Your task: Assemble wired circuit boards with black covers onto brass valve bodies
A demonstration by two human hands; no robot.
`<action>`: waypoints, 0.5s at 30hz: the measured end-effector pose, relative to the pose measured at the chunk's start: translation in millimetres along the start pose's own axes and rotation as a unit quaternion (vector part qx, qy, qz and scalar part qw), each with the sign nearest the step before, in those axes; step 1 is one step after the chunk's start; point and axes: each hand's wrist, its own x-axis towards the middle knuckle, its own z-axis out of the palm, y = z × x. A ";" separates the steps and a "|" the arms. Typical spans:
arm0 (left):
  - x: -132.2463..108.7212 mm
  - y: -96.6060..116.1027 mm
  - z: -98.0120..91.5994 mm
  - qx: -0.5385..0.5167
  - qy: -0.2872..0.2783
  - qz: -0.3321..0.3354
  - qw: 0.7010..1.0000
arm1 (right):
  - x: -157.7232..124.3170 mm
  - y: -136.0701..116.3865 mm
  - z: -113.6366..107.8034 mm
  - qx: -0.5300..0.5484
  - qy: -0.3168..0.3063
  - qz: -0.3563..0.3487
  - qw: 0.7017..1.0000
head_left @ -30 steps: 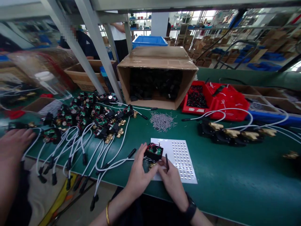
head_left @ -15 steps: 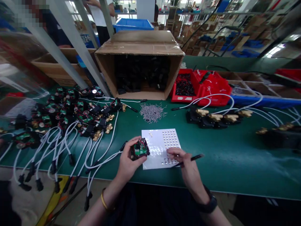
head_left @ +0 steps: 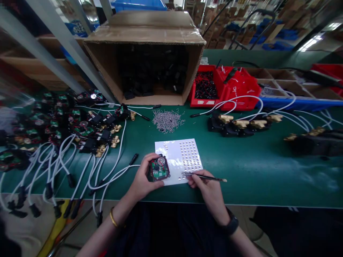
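My left hand (head_left: 142, 180) is closed around a black housing (head_left: 167, 171) with an open top that shows a green circuit board (head_left: 157, 172), a round silver part and red wires. The housing sits over the left edge of a white sheet (head_left: 173, 153), which bears rows of small shiny round dots (head_left: 189, 154) on its right half. Pinched in my right hand (head_left: 207, 191) is a pair of slim dark tweezers (head_left: 214, 177). Their tips are close above the sheet's lower part, near a few loose-spaced dots, to the right of the housing. Whether the tips hold anything is too small to tell.
Beyond the sheet lies a pile of small metal pins (head_left: 167, 120). A cardboard box (head_left: 148, 35) of black parts stands behind. Red bins (head_left: 205, 102) are at right, beside brass-fitted units (head_left: 241, 125). Many open housings with white cables (head_left: 122, 142) crowd the left.
My right hand has moved left and turned the tweezers so their tips point left toward the housing. The housing is tilted differently, its round silver part now showing. The camera view has shifted.
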 end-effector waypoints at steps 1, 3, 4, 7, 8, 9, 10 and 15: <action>-0.9 -1.1 -1.2 0.017 0.004 0.014 1.000 | -1.3 3.2 0.6 -0.008 0.018 -0.005 1.000; -2.2 0.3 -2.3 0.053 -0.003 0.030 0.998 | -2.6 7.7 2.0 -0.019 0.053 -0.015 0.998; -2.7 2.7 -2.3 0.065 -0.015 0.029 0.997 | -2.6 8.7 2.6 -0.024 0.064 -0.016 0.998; -4.5 14.5 -2.3 0.077 -0.064 -0.006 0.995 | -2.0 8.2 3.1 -0.033 0.065 -0.014 0.997; -5.1 18.6 -2.5 0.081 -0.076 -0.023 0.994 | -1.8 7.3 2.7 -0.035 0.058 -0.013 0.998; -5.8 22.4 -2.8 0.090 -0.085 -0.040 0.991 | -1.8 6.4 2.0 -0.038 0.050 -0.013 0.998; -6.6 25.4 -3.1 0.102 -0.090 -0.054 0.989 | -1.8 5.6 1.2 -0.040 0.042 -0.013 0.998; -11.4 27.8 -2.3 0.184 -0.095 -0.071 0.976 | -1.6 3.9 -2.3 -0.043 0.020 -0.019 0.999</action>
